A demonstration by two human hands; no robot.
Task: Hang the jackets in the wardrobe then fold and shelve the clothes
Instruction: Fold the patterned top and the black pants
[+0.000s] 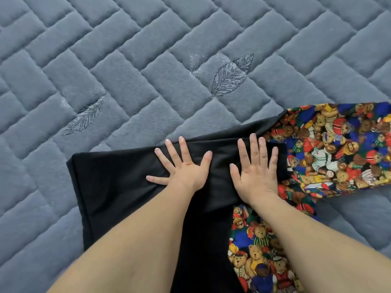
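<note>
A black garment (118, 187) lies partly folded on the bed, its far edge doubled over. My left hand (182, 168) presses flat on its middle with the fingers spread wide. My right hand (256, 170) lies flat beside it, fingers straight, near the garment's right edge. Under and to the right of the black cloth lies a colourful garment printed with teddy bears (338, 149). One part of it runs off to the right and another down between my forearms.
Everything rests on a grey-blue quilted bed cover (127, 60) with a brick pattern and embroidered leaves (230, 77). The cover stretches far and left beyond the garments. No wardrobe or shelf is in view.
</note>
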